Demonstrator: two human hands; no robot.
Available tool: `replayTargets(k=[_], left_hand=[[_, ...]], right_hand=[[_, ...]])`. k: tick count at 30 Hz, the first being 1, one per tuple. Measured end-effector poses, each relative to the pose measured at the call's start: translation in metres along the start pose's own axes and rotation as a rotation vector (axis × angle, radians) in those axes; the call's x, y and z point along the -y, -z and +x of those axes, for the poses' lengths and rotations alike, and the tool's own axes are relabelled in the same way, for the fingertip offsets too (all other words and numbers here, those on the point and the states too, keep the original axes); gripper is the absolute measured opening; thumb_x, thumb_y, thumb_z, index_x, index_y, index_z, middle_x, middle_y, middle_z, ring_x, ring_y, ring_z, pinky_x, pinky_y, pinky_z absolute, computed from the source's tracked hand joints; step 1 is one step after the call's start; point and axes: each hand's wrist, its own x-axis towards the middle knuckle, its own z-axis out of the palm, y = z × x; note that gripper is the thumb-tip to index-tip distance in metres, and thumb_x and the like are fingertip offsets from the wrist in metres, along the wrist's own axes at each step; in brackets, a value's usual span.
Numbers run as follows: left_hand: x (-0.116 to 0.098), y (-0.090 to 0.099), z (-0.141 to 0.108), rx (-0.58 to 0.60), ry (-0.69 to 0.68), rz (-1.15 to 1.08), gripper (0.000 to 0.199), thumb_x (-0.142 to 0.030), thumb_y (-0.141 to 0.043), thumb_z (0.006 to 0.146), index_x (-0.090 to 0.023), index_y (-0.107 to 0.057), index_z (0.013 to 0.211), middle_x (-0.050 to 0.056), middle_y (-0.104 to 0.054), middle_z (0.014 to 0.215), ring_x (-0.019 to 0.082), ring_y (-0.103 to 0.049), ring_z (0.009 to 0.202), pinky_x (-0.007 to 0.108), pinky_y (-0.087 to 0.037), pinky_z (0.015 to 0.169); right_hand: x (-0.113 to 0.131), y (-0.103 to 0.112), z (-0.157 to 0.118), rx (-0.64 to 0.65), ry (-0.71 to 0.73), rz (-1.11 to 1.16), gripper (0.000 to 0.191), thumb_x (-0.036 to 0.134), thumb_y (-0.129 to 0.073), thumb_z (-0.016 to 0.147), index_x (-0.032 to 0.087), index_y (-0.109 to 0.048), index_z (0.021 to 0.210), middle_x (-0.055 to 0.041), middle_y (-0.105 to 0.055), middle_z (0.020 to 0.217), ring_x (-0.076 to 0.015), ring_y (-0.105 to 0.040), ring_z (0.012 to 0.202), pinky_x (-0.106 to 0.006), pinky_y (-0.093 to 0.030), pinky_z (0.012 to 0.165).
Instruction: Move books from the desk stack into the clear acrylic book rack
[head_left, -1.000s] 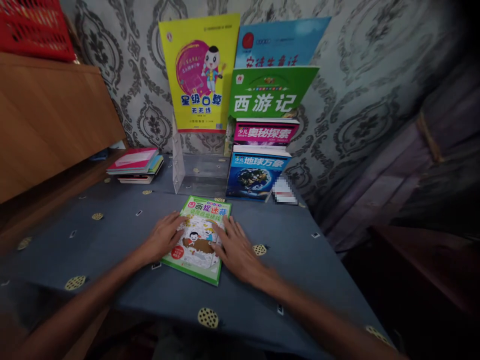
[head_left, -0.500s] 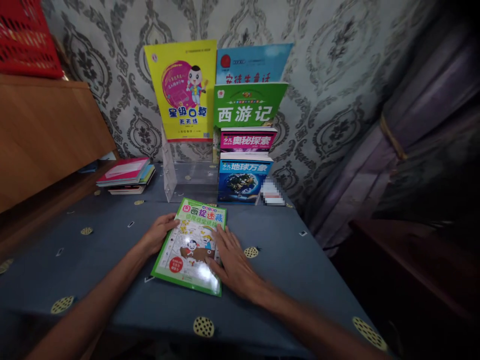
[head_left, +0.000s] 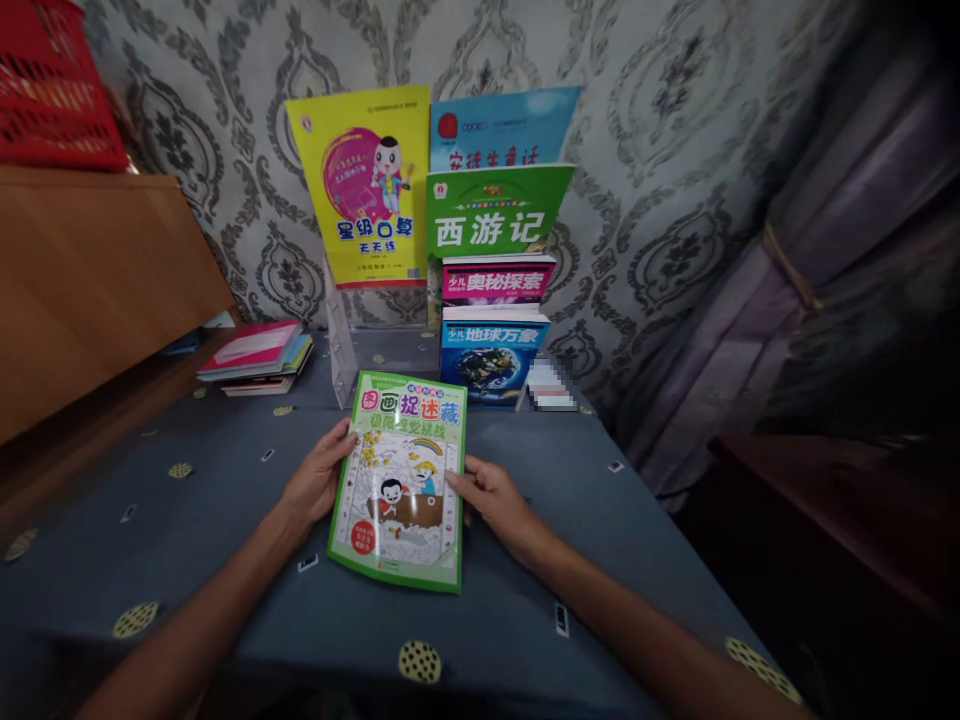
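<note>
A green-bordered picture book [head_left: 405,490] is held between my two hands, tilted up toward me over the table. My left hand [head_left: 321,475] grips its left edge, thumb on the cover. On the right edge, my right hand [head_left: 491,497] has its thumb on the cover and its other fingers partly hidden behind. Just beyond stands a clear book rack [head_left: 341,350]. It holds a yellow book [head_left: 364,190] at the upper left. In its right column are a light blue book [head_left: 510,120], a green book [head_left: 495,210], a pink book [head_left: 495,283] and a blue earth book [head_left: 487,365].
A stack of books [head_left: 255,352] lies at the back left of the dark tablecloth [head_left: 247,600], beside a wooden cabinet [head_left: 97,260] with a red basket [head_left: 56,95] on top. A blurred-out white item [head_left: 549,388] is right of the rack. A curtain [head_left: 720,330] hangs at right.
The picture book has risen and tilted toward me. My right hand has gone from lying on the cover to gripping the right edge. My left hand still holds the left edge.
</note>
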Motion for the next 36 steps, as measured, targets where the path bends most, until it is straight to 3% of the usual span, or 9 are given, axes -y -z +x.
replayTargets(k=[2, 4, 9, 12, 15, 20, 24, 36], left_hand=[[-0.003, -0.004, -0.002, 0.031, -0.044, -0.010, 0.048, -0.026, -0.083, 0.074, -0.021, -0.064, 0.117, 0.005, -0.078, 0.109, 0.025, -0.074, 0.105, 0.037, -0.058, 0.097], [-0.008, -0.008, -0.003, 0.049, -0.093, -0.005, 0.047, -0.030, -0.084, 0.074, -0.022, -0.065, 0.116, 0.005, -0.078, 0.111, 0.026, -0.071, 0.111, 0.040, -0.056, 0.101], [-0.027, -0.019, 0.000, 0.056, -0.233, 0.027, 0.043, -0.033, -0.084, 0.074, -0.025, -0.067, 0.112, 0.002, -0.077, 0.114, 0.027, -0.067, 0.120, 0.043, -0.051, 0.106], [-0.036, -0.025, 0.005, 0.082, -0.295, 0.042, 0.040, -0.033, -0.083, 0.074, -0.024, -0.070, 0.110, 0.002, -0.077, 0.115, 0.028, -0.064, 0.124, 0.043, -0.049, 0.109], [-0.034, -0.023, 0.012, 0.102, -0.285, 0.069, 0.038, -0.032, -0.082, 0.071, -0.019, -0.072, 0.105, 0.007, -0.078, 0.111, 0.031, -0.065, 0.122, 0.046, -0.049, 0.108], [-0.009, -0.012, 0.021, 0.079, -0.163, 0.079, 0.039, -0.032, -0.085, 0.064, -0.014, -0.075, 0.097, 0.011, -0.080, 0.099, 0.034, -0.072, 0.107, 0.048, -0.054, 0.100], [0.006, -0.007, 0.020, 0.057, -0.081, 0.098, 0.046, -0.036, -0.088, 0.061, -0.012, -0.076, 0.099, 0.014, -0.080, 0.099, 0.033, -0.076, 0.092, 0.045, -0.059, 0.089], [0.013, -0.003, 0.019, 0.068, -0.073, 0.092, 0.046, -0.033, -0.090, 0.061, -0.011, -0.078, 0.098, 0.014, -0.080, 0.097, 0.030, -0.076, 0.085, 0.041, -0.059, 0.084]], right_hand=[[0.012, 0.004, 0.000, 0.023, 0.008, 0.019, 0.053, 0.063, -0.061, 0.087, 0.015, -0.068, 0.109, -0.0012, -0.067, 0.070, -0.0114, -0.051, 0.051, -0.023, -0.042, 0.044], [0.026, 0.007, 0.000, -0.005, 0.070, -0.017, 0.051, 0.062, -0.061, 0.087, 0.016, -0.069, 0.106, -0.0001, -0.065, 0.070, -0.0101, -0.046, 0.050, -0.021, -0.037, 0.043], [0.060, 0.013, 0.002, -0.127, 0.319, -0.297, 0.037, 0.052, -0.053, 0.095, 0.019, -0.069, 0.100, -0.0021, -0.065, 0.076, -0.0137, -0.051, 0.058, -0.024, -0.041, 0.049], [0.068, 0.015, 0.009, -0.178, 0.388, -0.408, 0.032, 0.048, -0.050, 0.097, 0.020, -0.066, 0.095, -0.0018, -0.065, 0.073, -0.0158, -0.056, 0.061, -0.026, -0.043, 0.052], [0.060, 0.015, 0.014, -0.193, 0.387, -0.437, 0.030, 0.048, -0.049, 0.098, 0.021, -0.062, 0.092, -0.0025, -0.068, 0.077, -0.0171, -0.058, 0.063, -0.027, -0.045, 0.054], [0.027, 0.009, 0.011, -0.228, 0.306, -0.437, 0.032, 0.050, -0.046, 0.098, 0.024, -0.054, 0.081, -0.0013, -0.062, 0.074, -0.0174, -0.055, 0.062, -0.028, -0.045, 0.055], [0.010, 0.006, 0.008, -0.231, 0.238, -0.456, 0.031, 0.051, -0.046, 0.098, 0.024, -0.054, 0.084, 0.0000, -0.059, 0.069, -0.0182, -0.056, 0.060, -0.029, -0.046, 0.056], [0.009, 0.006, 0.007, -0.201, 0.219, -0.464, 0.029, 0.049, -0.045, 0.098, 0.024, -0.051, 0.084, -0.0011, -0.061, 0.073, -0.0190, -0.059, 0.063, -0.031, -0.049, 0.060]])
